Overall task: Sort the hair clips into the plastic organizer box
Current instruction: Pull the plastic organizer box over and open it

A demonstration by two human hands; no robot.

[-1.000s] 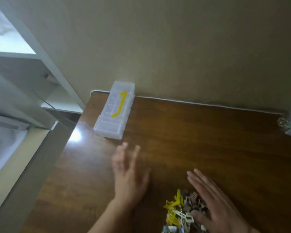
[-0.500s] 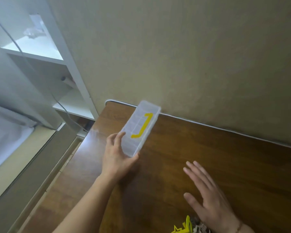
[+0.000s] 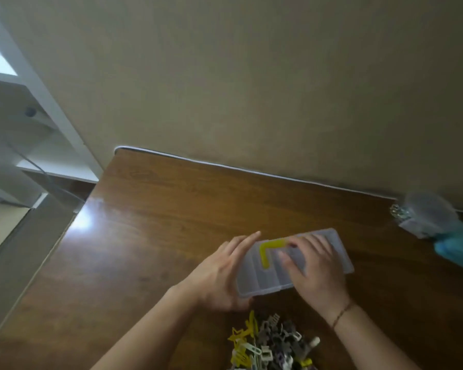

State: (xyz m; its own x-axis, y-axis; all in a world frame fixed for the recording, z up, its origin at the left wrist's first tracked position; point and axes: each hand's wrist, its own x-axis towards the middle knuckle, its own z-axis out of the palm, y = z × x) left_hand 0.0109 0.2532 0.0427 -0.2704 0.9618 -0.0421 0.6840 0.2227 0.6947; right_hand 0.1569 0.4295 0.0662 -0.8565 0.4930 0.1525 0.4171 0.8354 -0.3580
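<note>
A clear plastic organizer box (image 3: 262,276) with a yellow latch handle (image 3: 267,251) lies flat on the wooden table (image 3: 150,236), lid closed, its long side running left to right. My left hand (image 3: 219,273) grips its left end, thumb under the near corner. Over the right half of the lid rests my right hand (image 3: 316,268), fingers spread across it. A pile of hair clips (image 3: 273,345), yellow, white and grey, lies just in front of the box between my forearms.
A beige wall rises right behind the table. At the back right corner sit a clear plastic item (image 3: 425,217) and a teal object (image 3: 457,247). The table's left edge drops off toward white shelving (image 3: 38,145).
The box has been brought from the far left corner by the wall to the middle of the table near the clips. My right hand has moved onto its lid.
</note>
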